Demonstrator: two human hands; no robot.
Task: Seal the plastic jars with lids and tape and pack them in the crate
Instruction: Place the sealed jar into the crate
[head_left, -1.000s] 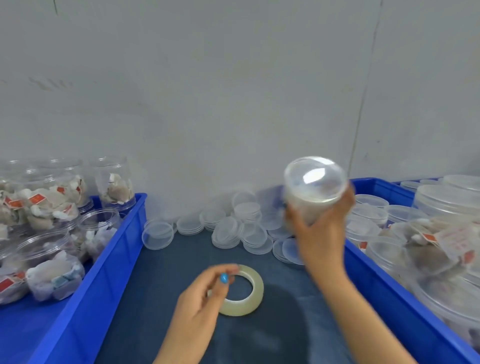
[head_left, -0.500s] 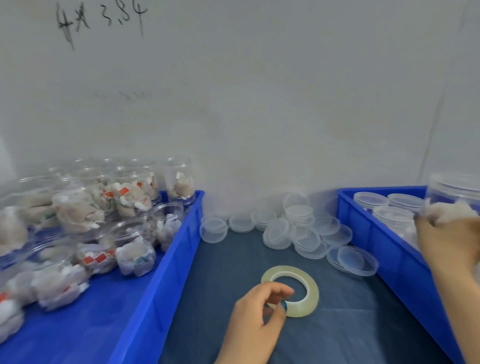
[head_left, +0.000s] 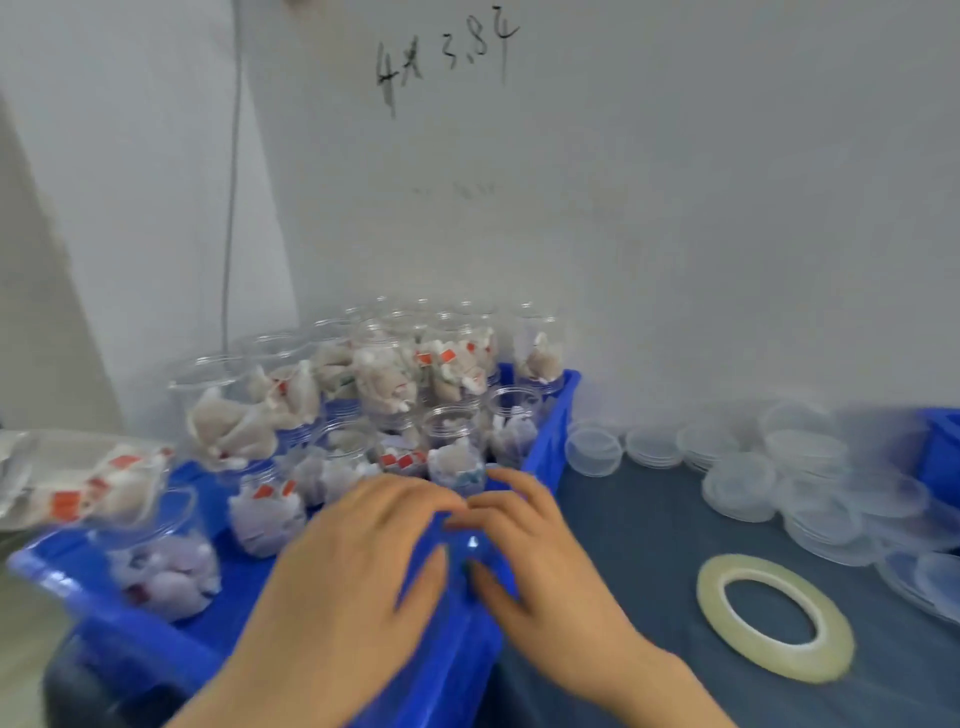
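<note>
reaching for next unlidded jar (head_left: 453, 457) at 12 o'clock. left hand (head_left: 358, 561), right hand (head_left: 540, 551) spread, empty, over crate (head_left: 457, 649) rim. next: grasp jar, carry toward lids (head_left: 737, 478) at 2.

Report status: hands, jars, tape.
Left hand and right hand empty over the blue crate. Unlidded jars ahead. Tape roll on the mat, untouched.

Both motion-blurred hands (head_left: 441, 566), their grip unreadable; far-right blue plastic crate (head_left: 943, 447) cut by the frame edge.
</note>
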